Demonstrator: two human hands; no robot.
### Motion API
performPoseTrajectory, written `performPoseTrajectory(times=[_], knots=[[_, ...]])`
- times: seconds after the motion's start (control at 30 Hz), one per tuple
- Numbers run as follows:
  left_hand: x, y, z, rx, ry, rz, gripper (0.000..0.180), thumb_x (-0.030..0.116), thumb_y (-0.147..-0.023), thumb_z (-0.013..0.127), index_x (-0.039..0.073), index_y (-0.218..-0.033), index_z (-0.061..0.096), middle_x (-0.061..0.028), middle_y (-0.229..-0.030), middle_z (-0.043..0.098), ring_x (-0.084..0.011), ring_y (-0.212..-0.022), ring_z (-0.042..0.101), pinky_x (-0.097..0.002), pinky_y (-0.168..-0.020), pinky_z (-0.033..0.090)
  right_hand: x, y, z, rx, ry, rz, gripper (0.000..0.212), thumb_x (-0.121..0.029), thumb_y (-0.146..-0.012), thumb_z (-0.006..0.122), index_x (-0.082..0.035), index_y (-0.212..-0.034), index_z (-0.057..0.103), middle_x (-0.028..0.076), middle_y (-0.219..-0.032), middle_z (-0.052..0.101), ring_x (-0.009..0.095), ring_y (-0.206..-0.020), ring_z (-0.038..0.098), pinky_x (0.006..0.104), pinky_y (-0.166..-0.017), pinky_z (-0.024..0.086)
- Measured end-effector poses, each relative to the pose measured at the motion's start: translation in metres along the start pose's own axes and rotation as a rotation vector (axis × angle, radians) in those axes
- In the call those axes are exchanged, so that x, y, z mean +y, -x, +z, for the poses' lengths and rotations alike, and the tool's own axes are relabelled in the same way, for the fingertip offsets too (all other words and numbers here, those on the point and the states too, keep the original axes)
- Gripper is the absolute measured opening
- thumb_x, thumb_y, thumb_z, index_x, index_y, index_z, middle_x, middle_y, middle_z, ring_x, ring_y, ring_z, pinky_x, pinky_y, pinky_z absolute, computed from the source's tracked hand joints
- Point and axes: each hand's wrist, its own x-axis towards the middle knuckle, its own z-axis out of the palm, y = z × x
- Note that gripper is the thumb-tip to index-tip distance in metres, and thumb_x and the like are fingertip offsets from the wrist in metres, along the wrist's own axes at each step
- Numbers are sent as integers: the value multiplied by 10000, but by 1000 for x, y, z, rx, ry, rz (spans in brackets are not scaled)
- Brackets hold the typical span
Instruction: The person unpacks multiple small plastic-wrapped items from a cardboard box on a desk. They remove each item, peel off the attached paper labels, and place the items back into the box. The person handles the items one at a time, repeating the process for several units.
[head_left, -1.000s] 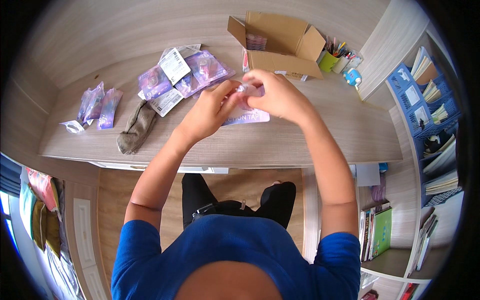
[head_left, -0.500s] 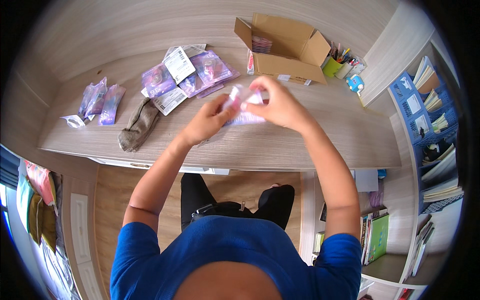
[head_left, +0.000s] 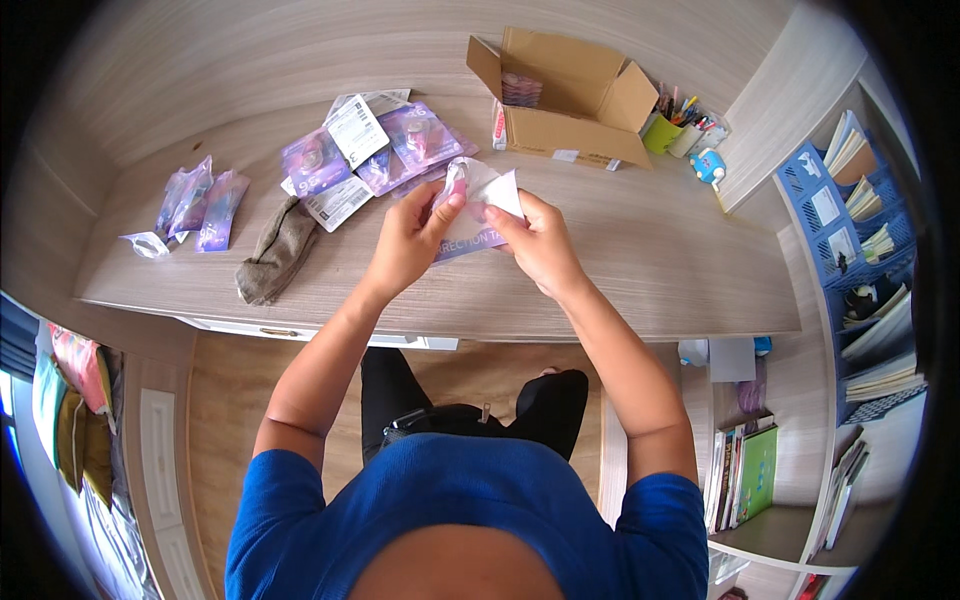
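My left hand (head_left: 407, 240) and my right hand (head_left: 543, 248) both grip a purple correction tape pack (head_left: 468, 243) above the desk, thumbs on top. Its white backing is peeled and folded up between the thumbs, and a pinkish piece shows by the left thumb. What lies inside is partly hidden by my fingers. More purple packs (head_left: 418, 138) lie in a pile beyond my left hand, with white labelled cards (head_left: 357, 130) among them. A grey-brown cloth pouch (head_left: 278, 255) rests to the left of my left hand.
An open cardboard box (head_left: 575, 130) with a stack of packs inside stands at the back. Beside it are a green pen cup (head_left: 661, 133) and a small blue-and-white figure (head_left: 709, 167). Several purple packets (head_left: 196, 205) lie far left. Blue file racks (head_left: 825, 210) line the right side.
My right hand has come lower and slightly nearer to me, its thumb now pressed on the pack. The white backing is spread wider, and the pack is held flatter between both hands.
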Motion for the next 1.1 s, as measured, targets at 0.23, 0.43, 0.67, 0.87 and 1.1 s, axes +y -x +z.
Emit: performPoseTrajectory(times=[0.23, 0.43, 0.67, 0.87, 1.1], knots=[[1, 1, 5, 45, -42, -10, 357, 312, -951, 489, -7, -1104, 532, 9, -742, 518, -53, -658, 450, -230, -552, 391, -10, -1, 1, 26, 236, -217, 192, -147, -896, 565, 43, -926, 560, 81, -785, 621, 101, -680, 537, 260, -588, 440], [24, -3, 3, -81, 764, -411, 406, 317, -975, 399, -18, -1196, 466, -116, -1044, 591, -177, -913, 599, -311, -784, 505, -16, 9, 2, -42, -145, -205, 193, -145, -901, 562, 13, -1013, 560, 38, -901, 618, 76, -802, 536, 230, -698, 437], [37, 0, 10, -36, 972, -434, 384, 296, -976, 397, -12, -1199, 451, -132, -1088, 575, -205, -947, 604, -332, -814, 509, -15, 14, -10, -123, -686, -11, 291, -84, -863, 565, -20, -1146, 534, 51, -1022, 603, 129, -958, 551, 304, -852, 430], [17, 11, 9, 13, 157, -41, 386, 338, -989, 363, 11, -1144, 498, -98, -1035, 561, -181, -929, 539, -293, -836, 421, -35, 10, -18, 331, 628, -449, 381, -115, -809, 638, 19, -1139, 502, 143, -1031, 612, 245, -1008, 579, 357, -897, 431], [12, 19, 14, -128, -23, 47, 365, 308, -984, 379, -4, -1092, 536, -158, -949, 570, -252, -893, 543, -325, -829, 413, -54, -10, -24, -226, 508, -46, 258, -130, -774, 707, -21, -978, 591, 10, -896, 600, 68, -816, 526, 245, -719, 448]])
